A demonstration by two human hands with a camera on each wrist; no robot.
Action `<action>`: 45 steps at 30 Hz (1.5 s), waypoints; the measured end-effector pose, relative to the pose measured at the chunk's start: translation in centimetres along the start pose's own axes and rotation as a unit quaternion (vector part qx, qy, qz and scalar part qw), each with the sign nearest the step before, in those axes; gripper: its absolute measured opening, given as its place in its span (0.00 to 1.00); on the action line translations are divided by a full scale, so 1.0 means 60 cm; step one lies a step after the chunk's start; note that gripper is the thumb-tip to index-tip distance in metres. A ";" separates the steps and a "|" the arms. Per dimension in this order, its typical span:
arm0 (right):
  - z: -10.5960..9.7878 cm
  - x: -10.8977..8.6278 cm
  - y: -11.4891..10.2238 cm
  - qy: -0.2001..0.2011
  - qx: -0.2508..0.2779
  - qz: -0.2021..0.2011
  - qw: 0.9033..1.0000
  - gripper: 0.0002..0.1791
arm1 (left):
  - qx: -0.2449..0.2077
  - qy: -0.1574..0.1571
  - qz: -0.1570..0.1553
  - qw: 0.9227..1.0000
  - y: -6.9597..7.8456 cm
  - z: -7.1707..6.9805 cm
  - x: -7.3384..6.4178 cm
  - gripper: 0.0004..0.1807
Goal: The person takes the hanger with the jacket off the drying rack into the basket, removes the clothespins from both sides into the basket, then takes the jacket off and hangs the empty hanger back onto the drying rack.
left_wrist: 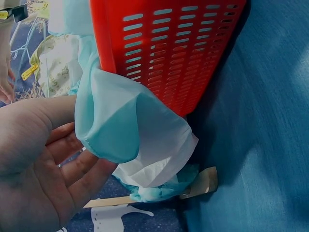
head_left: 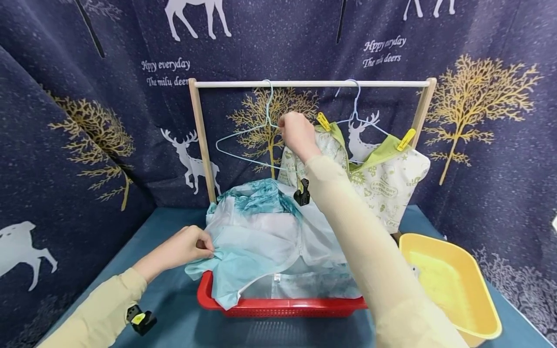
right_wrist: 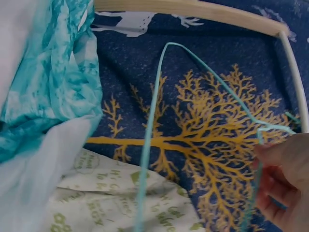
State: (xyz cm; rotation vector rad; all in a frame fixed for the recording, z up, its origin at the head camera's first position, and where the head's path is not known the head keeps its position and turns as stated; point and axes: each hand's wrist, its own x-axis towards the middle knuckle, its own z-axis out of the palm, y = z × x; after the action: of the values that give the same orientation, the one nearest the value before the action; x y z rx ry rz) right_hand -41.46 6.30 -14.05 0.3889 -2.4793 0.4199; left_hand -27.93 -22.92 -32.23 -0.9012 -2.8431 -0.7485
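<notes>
My left hand (head_left: pixel 191 246) pinches the edge of a thin pale-blue and white garment (head_left: pixel 261 241) between thumb and fingers. The garment lies spread over a red basket (head_left: pixel 296 304), its teal-patterned part (head_left: pixel 261 195) at the back. In the left wrist view, a fold of the light-blue cloth (left_wrist: pixel 108 116) hangs beside the basket wall. My right hand (head_left: pixel 299 134) is raised under the rack bar and pinches a light-blue wire hanger (right_wrist: pixel 153 111) at its shoulder, just below the hook. The hanger's hook (head_left: pixel 268 99) is over the bar. Its right side is hidden behind the hand.
A rack with a white bar (head_left: pixel 313 84) and wooden posts stands behind the basket. To the right, a green-printed garment (head_left: pixel 387 188) hangs from another hanger (head_left: pixel 356 106), with yellow clips (head_left: pixel 406 139) on it. A yellow basin (head_left: pixel 457 290) sits at the right.
</notes>
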 end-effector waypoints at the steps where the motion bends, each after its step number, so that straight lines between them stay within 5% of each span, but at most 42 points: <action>1: -0.005 -0.002 0.000 -0.005 -0.003 -0.001 1.000 0.12 | 0.001 0.001 -0.001 1.000 0.001 0.000 0.000 0.08; 12: -0.087 -0.033 0.054 -0.008 -0.006 -0.024 1.000 0.15 | 0.003 0.002 -0.008 1.000 0.006 -0.001 0.000 0.08; 21: -0.121 -0.063 0.103 0.007 -0.001 -0.034 0.999 0.14 | -0.001 0.002 -0.021 1.000 0.000 0.003 -0.003 0.07; 39: -0.125 -0.157 0.152 -0.061 -0.031 -0.075 0.995 0.12 | -0.001 0.000 -0.020 1.000 -0.001 0.002 -0.003 0.07; 45: -0.112 -0.185 0.178 -0.114 -0.041 -0.076 0.990 0.13 | 0.000 0.003 -0.020 1.000 -0.001 0.004 -0.003 0.07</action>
State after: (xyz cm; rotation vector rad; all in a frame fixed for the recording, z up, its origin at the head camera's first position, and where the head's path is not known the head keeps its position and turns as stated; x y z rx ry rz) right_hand -33.26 20.56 -17.63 0.6175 -2.6523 0.2204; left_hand -27.81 -22.94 -32.47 -0.8429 -2.8652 -0.7536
